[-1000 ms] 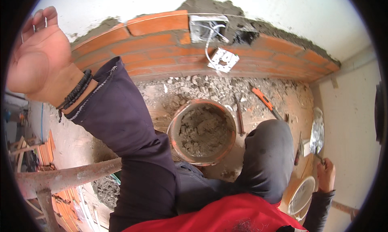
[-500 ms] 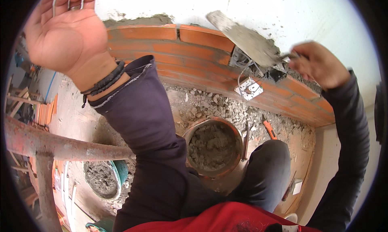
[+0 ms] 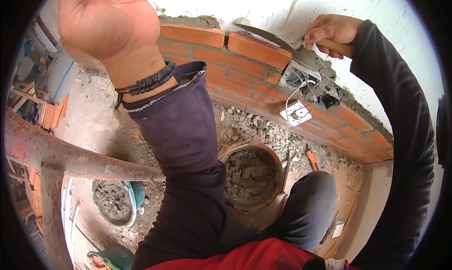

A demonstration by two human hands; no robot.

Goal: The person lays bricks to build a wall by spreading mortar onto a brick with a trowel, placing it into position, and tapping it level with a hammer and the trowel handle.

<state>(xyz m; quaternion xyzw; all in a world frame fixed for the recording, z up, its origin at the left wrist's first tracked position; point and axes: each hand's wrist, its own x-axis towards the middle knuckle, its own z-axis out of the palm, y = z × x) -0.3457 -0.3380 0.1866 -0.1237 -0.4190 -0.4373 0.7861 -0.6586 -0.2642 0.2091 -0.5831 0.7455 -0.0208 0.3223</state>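
Two hands we see above the brick wall [image 3: 245,77]: our right hand [image 3: 332,31] has its grip pressed around the trowel [image 3: 270,35] handle, blade lying on the wall's top bricks; our left hand [image 3: 106,23] is raised, palm spread, holding nothing.

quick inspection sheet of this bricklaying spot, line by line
surface: brick wall in several courses, grey mortar along its top, white plaster above.
job's things: trowel with wooden handle lies across the top bricks; mortar bucket sits below, part full.
clutter: rubble at the wall foot; orange-handled tool beside the bucket; second tub of mortar at lower left.
grippers: right hand grips the trowel handle; left hand raised, palm open, holding nothing visible.
cables: wires spill from a wall box, white plate dangling.
surroundings: rusty scaffold pipe, stacked bricks at left.
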